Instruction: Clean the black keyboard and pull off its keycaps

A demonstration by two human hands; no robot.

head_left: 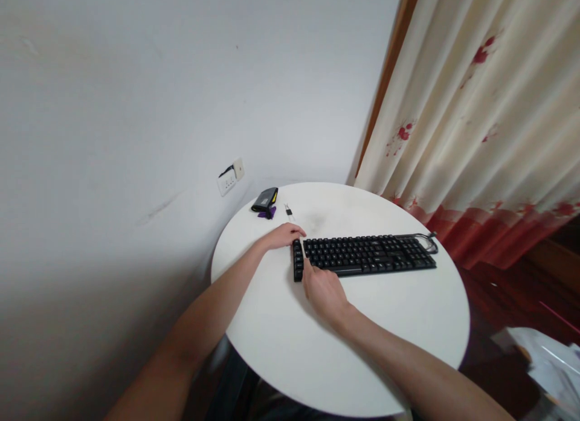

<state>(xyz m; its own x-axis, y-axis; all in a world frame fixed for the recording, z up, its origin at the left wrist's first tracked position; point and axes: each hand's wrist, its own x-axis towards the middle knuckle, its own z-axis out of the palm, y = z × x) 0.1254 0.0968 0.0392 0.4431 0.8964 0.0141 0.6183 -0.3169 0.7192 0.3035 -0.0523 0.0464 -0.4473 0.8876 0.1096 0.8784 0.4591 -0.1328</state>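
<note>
Nearest, round white counter [281,342]: its bare front edge curves below both forearms.
Right hand [325,290]: over the keyboard's near left corner, fingers closed around a slim pale stick [303,248].
Pale stick: rises from the right fingertips, pointing away over the leftmost keys; whether its tip touches them, I cannot tell.
Black keyboard [369,255]: flat on the counter, its left end between the two hands, the rest stretching rightward beyond the fingers.
Left hand [281,235]: at the keyboard's far left corner, fingers bent and touching that edge, just beyond the stick's tip; whether they pinch it, I cannot tell.
Cable [428,243]: bundled at the keyboard's far right corner, well apart from both hands.
Small black-and-white piece [289,212]: on the counter, beyond the left hand.
Purple item [267,214]: against a dark pouch [263,200], near the counter's far left edge.
Wall socket [227,180]: behind, on the white wall.
</note>
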